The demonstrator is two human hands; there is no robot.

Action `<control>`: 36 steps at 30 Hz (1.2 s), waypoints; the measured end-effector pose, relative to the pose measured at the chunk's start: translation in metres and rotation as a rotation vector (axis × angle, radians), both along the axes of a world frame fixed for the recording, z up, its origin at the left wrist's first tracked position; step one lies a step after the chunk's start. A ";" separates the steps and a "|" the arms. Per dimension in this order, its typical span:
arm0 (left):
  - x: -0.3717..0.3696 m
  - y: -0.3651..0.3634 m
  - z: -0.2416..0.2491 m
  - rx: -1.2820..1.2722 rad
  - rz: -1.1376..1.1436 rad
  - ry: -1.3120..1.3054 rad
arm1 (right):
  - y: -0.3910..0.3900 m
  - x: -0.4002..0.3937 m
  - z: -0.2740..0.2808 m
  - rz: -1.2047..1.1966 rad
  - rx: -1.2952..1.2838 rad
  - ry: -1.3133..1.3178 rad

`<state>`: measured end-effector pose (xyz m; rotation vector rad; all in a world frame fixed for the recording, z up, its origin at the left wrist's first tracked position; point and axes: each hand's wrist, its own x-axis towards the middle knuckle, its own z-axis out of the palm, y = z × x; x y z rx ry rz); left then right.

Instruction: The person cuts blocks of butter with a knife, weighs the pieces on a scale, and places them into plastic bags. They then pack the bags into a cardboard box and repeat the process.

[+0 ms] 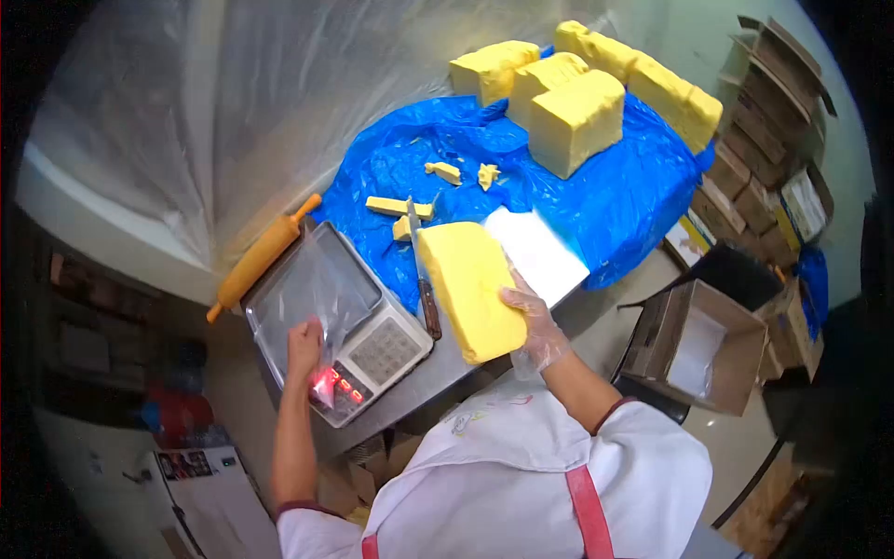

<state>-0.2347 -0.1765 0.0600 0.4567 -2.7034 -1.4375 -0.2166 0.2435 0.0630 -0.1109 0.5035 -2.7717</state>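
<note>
My right hand [533, 321], in a clear plastic glove, holds a large yellow block [473, 293] above the table's front edge. Over the digital scale [386, 347], my bare left hand [304, 347] has its fingers closed on a clear plastic sheet [326, 279], which lies across the scale's metal tray [270, 312]. Red digits glow on the scale's display, partly behind the plastic. A knife [427, 303] with a wooden handle lies between scale and block, its blade against small yellow pieces [399, 207] on the blue plastic sheet [391, 154].
Several big yellow blocks [577, 121] stand at the back of the blue sheet. White paper [535, 252] lies right of the held block. A wooden rolling pin [264, 259] rests left of the scale. An open cardboard box [698, 345] and stacked cartons [773, 121] are at the right.
</note>
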 end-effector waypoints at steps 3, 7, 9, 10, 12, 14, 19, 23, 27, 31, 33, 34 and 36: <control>0.019 0.033 0.024 0.095 -0.201 0.234 | -0.027 0.000 0.000 0.145 -0.135 -0.013; 0.019 0.042 0.040 -0.038 -0.340 0.172 | -0.084 0.002 0.013 0.529 -0.445 -0.074; 0.023 0.077 0.050 0.597 -0.059 0.169 | -0.119 0.011 0.037 0.582 -0.300 0.010; 0.024 0.088 0.056 0.781 0.040 0.176 | -0.139 0.016 0.046 0.651 -0.341 0.025; 0.024 0.086 0.065 0.627 0.020 0.188 | -0.156 0.026 0.056 0.740 -0.414 0.077; 0.026 0.079 0.074 0.465 -0.008 0.197 | -0.162 0.031 0.062 0.775 -0.480 0.149; 0.024 0.013 0.072 0.675 -0.045 0.221 | -0.135 0.025 0.031 0.595 -0.211 0.114; 0.025 0.009 0.093 0.197 -0.172 0.343 | -0.121 0.010 0.009 0.413 0.032 0.237; 0.020 0.099 0.130 -0.375 -0.437 0.328 | -0.123 0.006 0.000 0.248 0.200 0.395; 0.021 0.167 0.119 -0.579 -0.603 0.442 | -0.131 -0.001 -0.001 0.060 0.786 0.642; 0.023 0.175 0.118 -0.611 -0.622 0.475 | -0.140 -0.011 -0.015 -0.153 1.014 0.770; 0.026 0.173 0.118 -0.602 -0.594 0.486 | -0.145 -0.017 -0.024 -0.303 1.074 0.838; 0.038 0.162 0.118 -0.495 -0.496 0.461 | -0.153 -0.036 -0.035 -0.240 1.168 0.988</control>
